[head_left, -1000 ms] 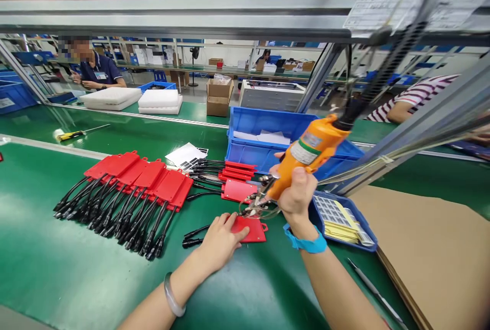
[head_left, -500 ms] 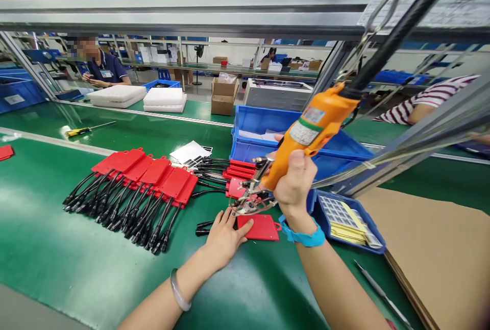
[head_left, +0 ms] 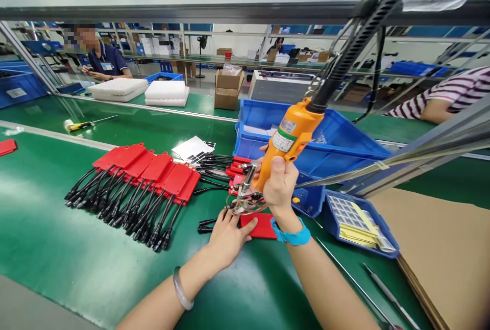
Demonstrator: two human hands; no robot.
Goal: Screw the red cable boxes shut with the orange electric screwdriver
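Note:
My right hand [head_left: 280,184] is wrapped round an orange electric screwdriver [head_left: 290,138], tilted, with its cable running up right. Its metal tip end [head_left: 245,195] with thin clear tubing is just above a flat red case [head_left: 260,225] on the green bench. My left hand [head_left: 229,235] holds the case's left end down, thumb on its top and fingers over the far left side. Black cable ends [head_left: 206,225] stick out left of that hand. The exact contact between tip and case is hidden by fingers and tubing.
A row of red cases with black cables [head_left: 141,167] lies left; more red cases [head_left: 235,169] lie behind the tool. Blue bins [head_left: 344,154], a label tray [head_left: 360,248], cardboard [head_left: 440,238], a metal rod [head_left: 348,274] and a tweezer-like tool [head_left: 386,286] are right. Co-workers sit beyond.
The screwdriver and my right hand have moved left and slightly down, and the tool stands more upright. My left hand stays on the case. The view has shifted a little.

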